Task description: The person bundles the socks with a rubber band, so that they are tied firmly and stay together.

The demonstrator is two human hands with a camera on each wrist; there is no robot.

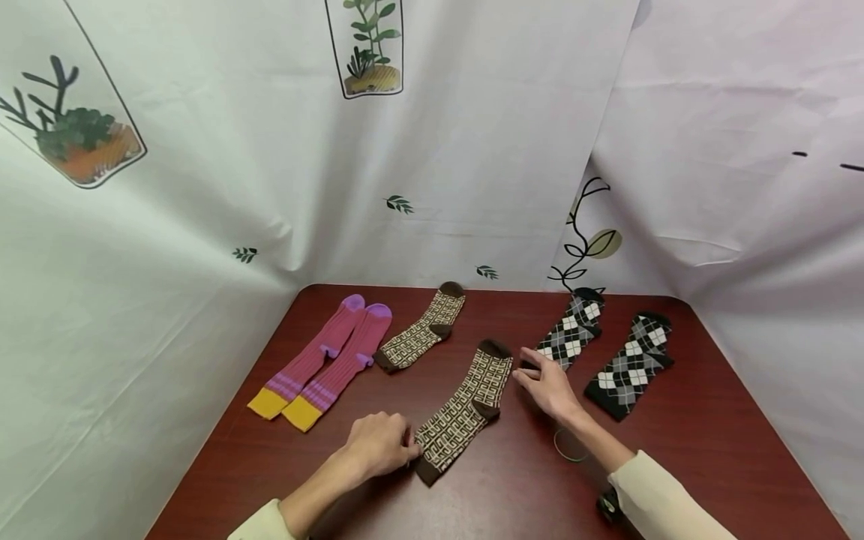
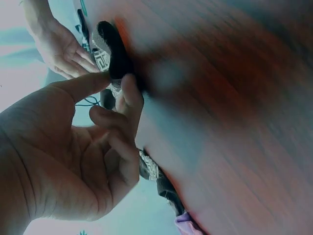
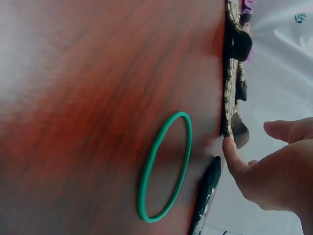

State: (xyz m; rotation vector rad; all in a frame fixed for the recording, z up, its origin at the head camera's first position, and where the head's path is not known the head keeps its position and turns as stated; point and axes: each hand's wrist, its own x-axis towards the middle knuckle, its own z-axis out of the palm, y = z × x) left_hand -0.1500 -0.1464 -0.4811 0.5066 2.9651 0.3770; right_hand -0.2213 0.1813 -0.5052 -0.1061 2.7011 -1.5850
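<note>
One brown patterned sock [image 1: 464,411] lies slantwise on the dark red counter [image 1: 513,499]. The left hand [image 1: 379,444] pinches its cuff, the grip narrow; the right hand [image 1: 552,388], its grip wide with fingers apart, is near the toe, though I can't tell whether it touches. A matching sock [image 1: 417,335] lies farther back, beside two pink socks [image 1: 346,360] with yellow ends; two argyle socks [image 1: 631,367] lie to the right, and a green band [image 3: 143,191] near the right hand.

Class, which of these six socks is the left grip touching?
The nearer brown-and-cream patterned sock: its dark cuff meets the left grip. Its matching sock lies farther back; the pink socks lie left, the argyle socks right.
</note>
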